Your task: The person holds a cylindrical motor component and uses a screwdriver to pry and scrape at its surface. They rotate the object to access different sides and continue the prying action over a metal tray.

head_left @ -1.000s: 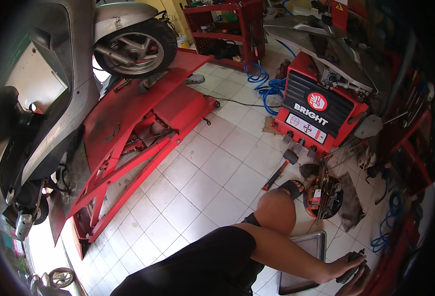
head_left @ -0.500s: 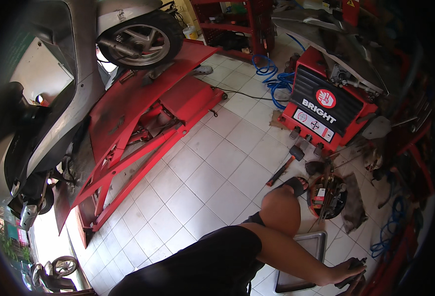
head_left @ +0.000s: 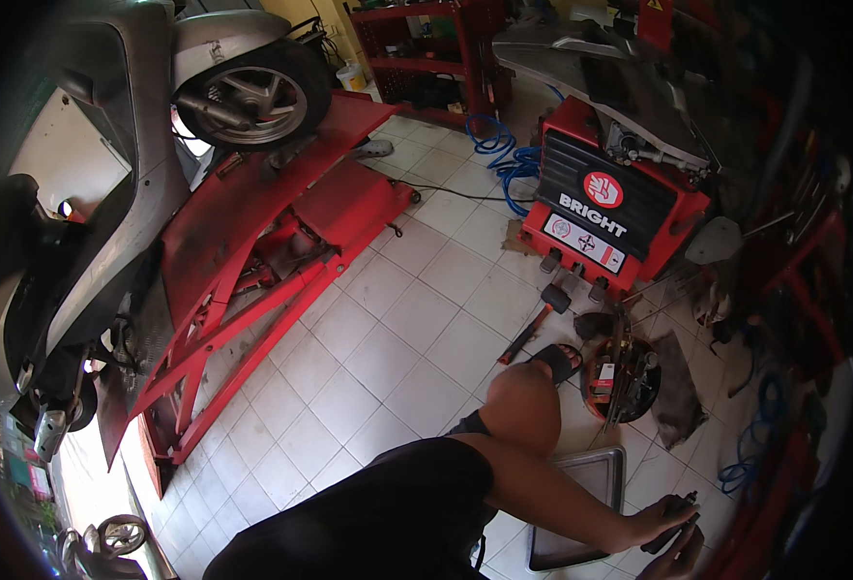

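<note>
At the lower right, my left hand (head_left: 651, 525) is closed round a small dark part (head_left: 676, 522) with a narrow tip poking out at the top. My right hand (head_left: 676, 561) comes up from below, its fingers against the same part and partly cut off by shadow. What kind of part it is does not show. Beneath my left forearm lies a shallow metal tray (head_left: 623, 474) on the tiles. Just beyond it stands a round container (head_left: 654, 391) holding several hand tools. A dark flat cloth or mat (head_left: 678, 406) lies beside that container.
A rubber mallet (head_left: 533, 329) lies near my sandalled foot (head_left: 557, 362). Ahead stands a red and black machine (head_left: 591, 193) with blue hose (head_left: 504, 145) behind it. To the left, a scooter (head_left: 146, 145) sits on a red lift (head_left: 281, 251). More blue hose (head_left: 755, 435) coils at the right.
The whole view has shifted, so the scene sits a little further left. Both hands stay on the dark part, which is tilted slightly differently.
</note>
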Demonstrator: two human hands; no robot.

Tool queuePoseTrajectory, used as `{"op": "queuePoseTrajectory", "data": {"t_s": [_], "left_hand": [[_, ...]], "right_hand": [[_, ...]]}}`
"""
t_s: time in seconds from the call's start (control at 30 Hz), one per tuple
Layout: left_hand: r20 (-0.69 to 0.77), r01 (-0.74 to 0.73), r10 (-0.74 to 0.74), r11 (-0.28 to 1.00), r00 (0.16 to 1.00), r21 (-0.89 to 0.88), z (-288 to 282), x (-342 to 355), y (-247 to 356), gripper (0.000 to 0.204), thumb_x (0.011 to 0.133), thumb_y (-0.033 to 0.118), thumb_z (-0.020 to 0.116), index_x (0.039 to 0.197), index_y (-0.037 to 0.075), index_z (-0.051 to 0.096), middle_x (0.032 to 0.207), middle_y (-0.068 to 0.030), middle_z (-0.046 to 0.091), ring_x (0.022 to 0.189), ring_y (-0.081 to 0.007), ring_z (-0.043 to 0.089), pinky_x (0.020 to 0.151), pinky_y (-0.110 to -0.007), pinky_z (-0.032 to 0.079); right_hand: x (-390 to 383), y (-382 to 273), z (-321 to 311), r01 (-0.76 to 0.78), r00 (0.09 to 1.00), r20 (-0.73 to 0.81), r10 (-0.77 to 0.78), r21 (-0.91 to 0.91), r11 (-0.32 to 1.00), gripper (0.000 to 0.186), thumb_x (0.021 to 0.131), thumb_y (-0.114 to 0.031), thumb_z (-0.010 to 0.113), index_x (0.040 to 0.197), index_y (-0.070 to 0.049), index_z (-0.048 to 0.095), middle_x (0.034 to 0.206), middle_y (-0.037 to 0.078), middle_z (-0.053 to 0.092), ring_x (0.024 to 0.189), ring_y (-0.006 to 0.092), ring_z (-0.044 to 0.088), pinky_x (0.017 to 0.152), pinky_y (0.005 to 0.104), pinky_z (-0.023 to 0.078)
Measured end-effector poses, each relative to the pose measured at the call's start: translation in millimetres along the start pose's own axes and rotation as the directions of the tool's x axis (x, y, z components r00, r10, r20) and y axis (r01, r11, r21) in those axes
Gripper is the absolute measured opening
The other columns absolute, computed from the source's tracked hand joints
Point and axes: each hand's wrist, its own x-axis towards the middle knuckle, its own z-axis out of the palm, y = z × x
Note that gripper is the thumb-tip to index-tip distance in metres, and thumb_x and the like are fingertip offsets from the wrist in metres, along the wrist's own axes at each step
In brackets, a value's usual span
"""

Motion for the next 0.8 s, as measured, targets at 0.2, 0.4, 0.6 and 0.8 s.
{"op": "queuePoseTrajectory", "data": {"t_s": [0.2,0.4,0.6,0.8], "left_hand": [[-0.047,-0.031,0.028,0.997,0.999,-0.071,7.1,0.0,-2.6,0.081,0.087,0.078,0.054,0.13,0.011,0.047,0.091,-0.0019,0.055,0.064,-0.0086,0.046,0.054,-0.026,0.036],[-0.045,0.005,-0.01,0.993,0.999,-0.114,8.3,-9.9,-0.1,0.078,0.087,0.076,0.055,0.131,0.012,0.046,0.093,-0.0006,0.055,0.066,-0.0087,0.045,0.056,-0.026,0.036],[-0.031,-0.018,0.013,0.989,0.999,-0.146,6.7,-6.1,-5.8,0.078,0.087,0.075,0.057,0.131,0.011,0.047,0.096,-0.0006,0.056,0.069,-0.0084,0.048,0.059,-0.025,0.039],[0.067,0.016,-0.011,0.996,0.998,-0.082,-3.9,-29.0,14.4,0.085,0.087,0.075,0.058,0.138,0.008,0.045,0.12,-0.0058,0.058,0.112,-0.015,0.053,0.096,-0.029,0.041]], "right_hand": [[-1.5,0.5,0.7,-0.18,0.983,-0.024,0.184,0.113,0.977,0.031,0.095,-0.022,0.073,0.1,0.008,0.07,0.085,0.013,0.072,0.074,0.0179,0.066,0.067,0.0309,0.055],[-7.8,18.6,-3.3,-0.219,0.976,0.058,0.212,0.191,0.957,0.034,0.098,-0.027,0.069,0.104,0.007,0.07,0.087,0.013,0.072,0.076,0.0188,0.065,0.068,0.0347,0.055],[-12.0,10.6,-3.8,-0.223,0.974,0.062,0.217,0.136,0.965,0.037,0.099,-0.03,0.067,0.104,0.006,0.07,0.088,0.013,0.072,0.077,0.0199,0.065,0.068,0.0365,0.055],[-16.7,2.4,-6.3,-0.195,0.978,0.092,0.187,0.092,0.977,0.03,0.103,-0.024,0.058,0.101,0.005,0.066,0.089,0.01,0.068,0.077,0.0167,0.062,0.066,0.032,0.049]]}}
